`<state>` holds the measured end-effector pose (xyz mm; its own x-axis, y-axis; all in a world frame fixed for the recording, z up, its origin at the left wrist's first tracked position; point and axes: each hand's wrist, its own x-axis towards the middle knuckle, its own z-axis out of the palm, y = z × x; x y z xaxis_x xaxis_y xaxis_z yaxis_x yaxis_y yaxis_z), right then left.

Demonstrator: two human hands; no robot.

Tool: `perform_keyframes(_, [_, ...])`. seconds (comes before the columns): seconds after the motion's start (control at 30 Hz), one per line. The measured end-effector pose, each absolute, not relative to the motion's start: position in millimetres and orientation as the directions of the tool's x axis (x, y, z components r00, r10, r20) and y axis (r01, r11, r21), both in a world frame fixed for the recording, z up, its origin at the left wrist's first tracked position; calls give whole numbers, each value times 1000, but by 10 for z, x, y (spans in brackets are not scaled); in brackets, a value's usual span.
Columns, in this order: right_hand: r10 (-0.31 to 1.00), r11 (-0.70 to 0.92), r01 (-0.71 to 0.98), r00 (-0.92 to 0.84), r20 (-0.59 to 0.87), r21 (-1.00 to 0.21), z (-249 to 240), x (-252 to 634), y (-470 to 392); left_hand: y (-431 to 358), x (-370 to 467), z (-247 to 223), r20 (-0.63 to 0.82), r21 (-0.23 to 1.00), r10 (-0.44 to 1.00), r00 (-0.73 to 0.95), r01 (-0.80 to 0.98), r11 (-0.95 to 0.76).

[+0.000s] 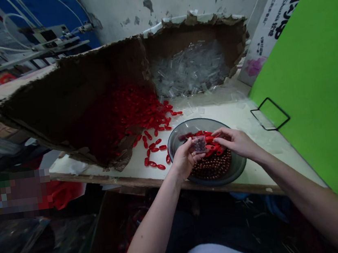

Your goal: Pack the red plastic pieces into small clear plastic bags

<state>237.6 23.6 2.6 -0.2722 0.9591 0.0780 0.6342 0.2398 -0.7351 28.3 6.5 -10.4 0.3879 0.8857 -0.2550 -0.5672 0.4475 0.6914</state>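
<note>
My left hand [185,158] is closed on a small clear plastic case [199,144] with dark round beads showing through its wall. Just right of it, the fingertips of my right hand [234,140] pinch at a red plastic piece [210,139], close against the case's side. Both hands are over a grey see-through bowl [240,169]. Strings of shiny brown beads [214,168] fill the front of the bowl, and more red plastic pieces [200,133] lie towards its back. My fingers partly hide the case and the pieces near it.
Behind the bowl stands a torn-edged cardboard box [39,97], its left part heaped with red pieces [129,106], its right part with clear plastic cases [189,68]. Loose red pieces [155,148] lie on the white table [130,160]. A green panel [314,84] stands at right.
</note>
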Motion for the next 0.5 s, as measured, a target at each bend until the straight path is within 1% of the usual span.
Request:
perform_keyframes(0.07, [955, 290, 783, -275, 112, -550, -52, 2463, 307, 89, 294, -108, -239, 742, 929, 284, -563, 363])
perform_keyframes(0.1, [949, 311, 829, -295, 109, -464, -95, 2493, 338, 105, 299, -111, -233, 767, 947, 220, -557, 318])
perform_keyframes(0.13, [944, 328, 857, -316, 97, -397, -137, 2511, 366, 122, 302, -116, -227, 789, 961, 159, -549, 277])
perform_keyframes(0.2, [934, 354, 880, -351, 66, -316, -210, 2512, 407, 156, 305, -130, -207, 823, 976, 73, -526, 214])
perform_keyframes(0.27, [923, 379, 880, -382, 49, -285, -259, 2471, 435, 182, 304, -152, -186, 845, 982, 29, -506, 174])
perform_keyframes(0.37, [912, 396, 874, -411, 8, -281, -304, 2360, 465, 197, 297, -196, -169, 861, 986, 12, -485, 153])
perform_keyframes(0.5, [925, 336, 903, -370, -84, -268, -357, 2224, 499, 186, 283, -229, -133, 881, 990, 47, -452, 140])
